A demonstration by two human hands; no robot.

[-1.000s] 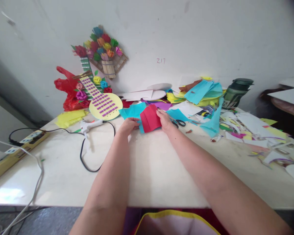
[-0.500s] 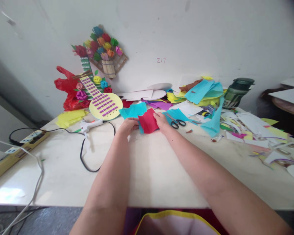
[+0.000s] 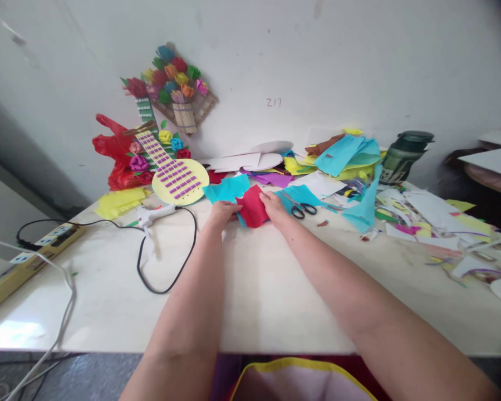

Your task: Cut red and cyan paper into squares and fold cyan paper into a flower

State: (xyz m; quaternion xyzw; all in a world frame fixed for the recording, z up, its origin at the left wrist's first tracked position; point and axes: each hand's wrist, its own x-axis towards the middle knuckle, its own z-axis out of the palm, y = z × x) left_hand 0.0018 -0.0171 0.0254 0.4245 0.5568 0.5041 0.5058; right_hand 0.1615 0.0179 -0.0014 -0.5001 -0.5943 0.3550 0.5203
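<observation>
Between my hands is a red sheet of crepe paper (image 3: pixel 251 207), with a blue edge showing under its lower left side. My left hand (image 3: pixel 225 213) pinches its left edge; my right hand (image 3: pixel 273 206) grips the right edge, thumb on top. Behind the left hand lies a blue paper piece (image 3: pixel 227 188) on the table. Just right of my right hand, black-handled scissors (image 3: pixel 303 210) rest on another blue paper piece (image 3: pixel 307 195).
A white glue gun (image 3: pixel 155 214) with a looped black cord lies left, near a power strip (image 3: pixel 45 248). A yellow paper guitar (image 3: pixel 180 182) leans at the back. Right are paper scraps (image 3: pixel 430 217) and a green bottle (image 3: pixel 407 157).
My left hand has shifted slightly right, closer to the right hand. The red paper between them looks a little narrower and more bent.
</observation>
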